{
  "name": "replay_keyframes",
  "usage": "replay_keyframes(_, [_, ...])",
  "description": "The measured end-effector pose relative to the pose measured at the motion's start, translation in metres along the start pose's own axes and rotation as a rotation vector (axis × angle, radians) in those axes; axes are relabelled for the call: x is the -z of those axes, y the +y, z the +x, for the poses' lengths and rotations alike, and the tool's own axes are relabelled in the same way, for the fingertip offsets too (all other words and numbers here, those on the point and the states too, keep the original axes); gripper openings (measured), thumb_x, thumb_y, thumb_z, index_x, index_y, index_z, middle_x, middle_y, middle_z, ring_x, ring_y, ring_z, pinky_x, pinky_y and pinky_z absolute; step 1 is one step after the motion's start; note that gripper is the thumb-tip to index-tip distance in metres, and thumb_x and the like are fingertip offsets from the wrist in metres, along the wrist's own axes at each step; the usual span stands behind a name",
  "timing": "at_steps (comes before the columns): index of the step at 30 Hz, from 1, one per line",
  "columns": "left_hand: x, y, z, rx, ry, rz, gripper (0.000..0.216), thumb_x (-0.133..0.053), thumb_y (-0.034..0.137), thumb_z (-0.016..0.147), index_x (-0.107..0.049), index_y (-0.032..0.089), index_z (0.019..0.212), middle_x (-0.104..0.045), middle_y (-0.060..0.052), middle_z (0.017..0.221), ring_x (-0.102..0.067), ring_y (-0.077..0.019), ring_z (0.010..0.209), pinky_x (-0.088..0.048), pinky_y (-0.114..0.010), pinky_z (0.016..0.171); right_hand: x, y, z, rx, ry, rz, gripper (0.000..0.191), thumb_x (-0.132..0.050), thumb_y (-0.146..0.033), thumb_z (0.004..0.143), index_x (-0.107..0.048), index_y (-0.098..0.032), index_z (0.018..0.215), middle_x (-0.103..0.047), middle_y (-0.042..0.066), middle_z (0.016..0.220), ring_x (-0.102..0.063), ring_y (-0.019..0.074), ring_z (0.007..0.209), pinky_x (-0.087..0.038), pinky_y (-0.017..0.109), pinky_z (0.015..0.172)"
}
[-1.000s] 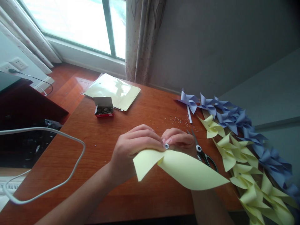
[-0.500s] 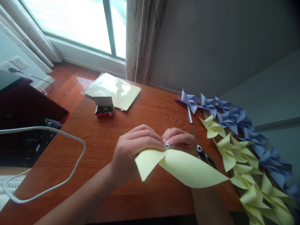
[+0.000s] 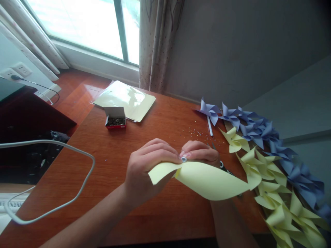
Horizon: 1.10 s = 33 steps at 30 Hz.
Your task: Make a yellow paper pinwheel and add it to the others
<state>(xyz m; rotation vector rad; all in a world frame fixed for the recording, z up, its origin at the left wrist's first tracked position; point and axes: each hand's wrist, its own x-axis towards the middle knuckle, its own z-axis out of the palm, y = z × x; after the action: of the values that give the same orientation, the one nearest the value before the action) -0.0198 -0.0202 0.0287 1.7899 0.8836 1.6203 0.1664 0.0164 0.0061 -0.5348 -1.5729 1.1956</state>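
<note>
My left hand (image 3: pixel 148 162) and my right hand (image 3: pixel 200 153) meet over the middle of the wooden table (image 3: pixel 116 165), both closed on a pale yellow paper pinwheel (image 3: pixel 207 181). Their fingertips pinch together at its centre, where a small white-blue tube end (image 3: pixel 183 159) shows. The pinwheel's curved blades spread toward me and hide the right wrist. Black scissors (image 3: pixel 222 166) lie just beyond my right hand, mostly covered by the paper.
Finished yellow pinwheels (image 3: pixel 261 172) and blue pinwheels (image 3: pixel 258 129) pile along the right edge. A small open red box of pins (image 3: pixel 115 121) and a pack of yellow paper (image 3: pixel 125 99) lie far left. A white cable (image 3: pixel 77 155) loops over the left edge. Tiny beads (image 3: pixel 193 132) are scattered.
The yellow pinwheel has tilted up and turned slightly, now covering more of the scissors. Both hands stay pinched at its centre.
</note>
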Motion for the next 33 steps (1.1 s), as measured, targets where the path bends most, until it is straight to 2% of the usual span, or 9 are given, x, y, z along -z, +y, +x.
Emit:
replay_keyframes(8, [-0.004, 0.0, -0.001, 0.045, 0.065, -0.019, 0.009, -0.078, 0.023, 0.084, -0.074, 0.016, 0.081, -0.075, -0.007, 0.075, -0.068, -0.0189, 0.069, -0.056, -0.032, 0.067, 0.007, 0.0, -0.001, 0.087, -0.047, -0.116, 0.02, -0.075, -0.03, 0.087, -0.08, -0.03, 0.107, -0.076, 0.006, 0.092, -0.071, 0.0193, 0.077, -0.059, 0.033, 0.066])
replay_keyframes(16, [-0.005, 0.002, -0.002, 0.079, 0.081, 0.0, 0.008, -0.078, 0.025, 0.084, -0.074, 0.018, 0.081, -0.075, -0.007, 0.074, -0.067, -0.0188, 0.069, -0.057, -0.031, 0.064, 0.006, -0.003, 0.001, 0.172, -0.029, -0.203, 0.023, -0.076, -0.025, 0.086, -0.08, -0.028, 0.108, -0.077, 0.008, 0.089, -0.071, 0.0223, 0.074, -0.059, 0.036, 0.064])
replay_keyframes(20, [-0.005, 0.001, -0.002, 0.07, 0.078, -0.033, 0.009, -0.077, 0.024, 0.085, -0.074, 0.017, 0.081, -0.075, -0.007, 0.075, -0.067, -0.0183, 0.07, -0.056, -0.032, 0.066, 0.006, -0.001, 0.001, 0.151, -0.043, -0.18, 0.025, -0.076, -0.023, 0.085, -0.08, -0.029, 0.109, -0.076, 0.008, 0.09, -0.071, 0.0221, 0.074, -0.059, 0.035, 0.065])
replay_keyframes(23, [-0.003, -0.001, -0.002, 0.018, 0.049, -0.031, 0.009, -0.074, 0.023, 0.088, -0.073, 0.015, 0.083, -0.075, -0.008, 0.079, -0.067, -0.0179, 0.074, -0.055, -0.032, 0.07, 0.006, 0.0, 0.001, 0.119, -0.025, -0.151, 0.021, -0.075, -0.028, 0.086, -0.079, -0.032, 0.106, -0.075, 0.006, 0.088, -0.071, 0.0213, 0.071, -0.059, 0.034, 0.063])
replay_keyframes(27, [0.0, -0.002, -0.002, 0.001, 0.033, -0.031, 0.014, -0.072, 0.028, 0.09, -0.073, 0.015, 0.085, -0.075, -0.008, 0.081, -0.066, -0.0176, 0.075, -0.054, -0.032, 0.072, 0.003, -0.001, 0.004, 0.099, -0.037, -0.142, 0.018, -0.074, -0.034, 0.087, -0.079, -0.03, 0.104, -0.074, 0.006, 0.085, -0.071, 0.0209, 0.071, -0.058, 0.032, 0.06])
replay_keyframes(33, [0.001, -0.002, -0.001, -0.022, 0.006, -0.037, 0.008, -0.076, 0.024, 0.087, -0.076, 0.016, 0.089, -0.076, -0.007, 0.084, -0.066, -0.0177, 0.08, -0.055, -0.03, 0.073, -0.007, -0.002, 0.005, 0.068, 0.05, -0.096, 0.012, -0.075, -0.029, 0.088, -0.079, -0.03, 0.098, -0.073, 0.004, 0.08, -0.069, 0.0176, 0.068, -0.057, 0.029, 0.059])
